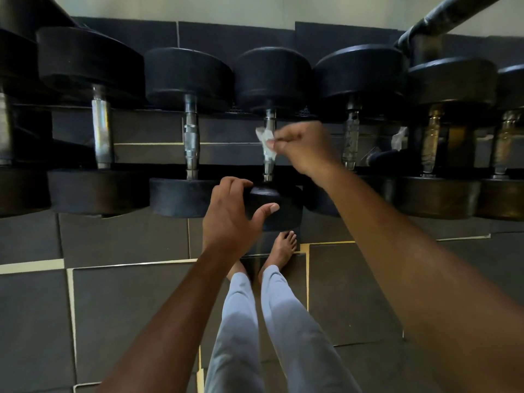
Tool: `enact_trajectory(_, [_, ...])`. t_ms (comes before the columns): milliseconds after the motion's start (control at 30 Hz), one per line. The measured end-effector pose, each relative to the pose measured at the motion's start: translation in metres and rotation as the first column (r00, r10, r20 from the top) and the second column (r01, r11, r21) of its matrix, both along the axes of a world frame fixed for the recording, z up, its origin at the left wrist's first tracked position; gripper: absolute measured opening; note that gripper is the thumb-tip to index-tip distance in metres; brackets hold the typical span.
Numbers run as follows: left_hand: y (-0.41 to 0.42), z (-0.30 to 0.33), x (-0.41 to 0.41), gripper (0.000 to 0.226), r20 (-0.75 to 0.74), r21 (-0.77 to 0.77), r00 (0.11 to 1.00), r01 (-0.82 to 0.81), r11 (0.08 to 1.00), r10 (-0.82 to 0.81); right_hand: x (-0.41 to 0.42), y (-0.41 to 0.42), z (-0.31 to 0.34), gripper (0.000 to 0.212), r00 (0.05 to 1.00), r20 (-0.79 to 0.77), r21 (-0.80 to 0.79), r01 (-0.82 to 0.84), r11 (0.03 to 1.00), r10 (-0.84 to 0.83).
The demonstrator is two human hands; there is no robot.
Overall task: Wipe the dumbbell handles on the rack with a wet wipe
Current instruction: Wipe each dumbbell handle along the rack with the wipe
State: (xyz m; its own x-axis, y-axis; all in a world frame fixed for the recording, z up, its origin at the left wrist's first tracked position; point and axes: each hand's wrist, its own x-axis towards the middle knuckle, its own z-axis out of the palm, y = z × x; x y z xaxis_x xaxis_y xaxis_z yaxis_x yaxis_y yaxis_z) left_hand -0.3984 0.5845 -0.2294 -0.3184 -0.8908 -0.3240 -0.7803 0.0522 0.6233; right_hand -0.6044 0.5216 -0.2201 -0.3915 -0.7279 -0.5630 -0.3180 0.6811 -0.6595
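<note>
On the long rack (368, 171) of dumbbells, we are at a middle one, our left hand (229, 214) gripping its near end while our right hand (300, 146) pinches the wet wipe (265, 140) against its handle (268, 165), so we think many handles still need wiping.

Matt black rubber dumbbell heads (272, 78), shiny metal handles (190, 137), crumpled white wipe (265, 139).

1. I see dark floor mats (122, 302) with pale seams running between them.
2. My view takes in light grey trousers (286, 330) and a bare foot (282, 251) on the mats.
3. A padded black bar (453, 15) slants across the upper right corner (what it belongs to I cannot tell).
4. A pale wall (226, 7) runs along the top.
</note>
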Motion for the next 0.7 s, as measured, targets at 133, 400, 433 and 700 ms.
enact_trajectory(133, [0.004, -0.001, 0.0, 0.064, -0.03, 0.009, 0.999, -0.04, 0.999, 0.04, 0.005, -0.026, 0.0, 0.019, 0.709, -0.574, -0.058, -0.534, 0.843, 0.41])
enact_trajectory(400, [0.009, -0.007, -0.001, 0.064, -0.077, 0.03, 0.994, -0.075, 0.997, 0.078, 0.004, -0.052, 0.0, 0.022, 0.251, -0.763, 0.245, -0.741, 0.625, 0.596])
enact_trajectory(433, [0.01, -0.007, -0.002, 0.064, -0.082, 0.036, 0.993, -0.084, 0.996, 0.086, 0.005, -0.055, 0.002, 0.023, 0.268, -0.748, 0.252, -0.731, 0.634, 0.607])
enact_trajectory(700, [0.03, -0.012, -0.002, 0.062, -0.223, 0.093, 0.941, -0.238, 0.967, 0.253, 0.015, -0.071, 0.005, 0.026, 0.288, -0.57, 0.385, -0.734, 0.56, 0.77])
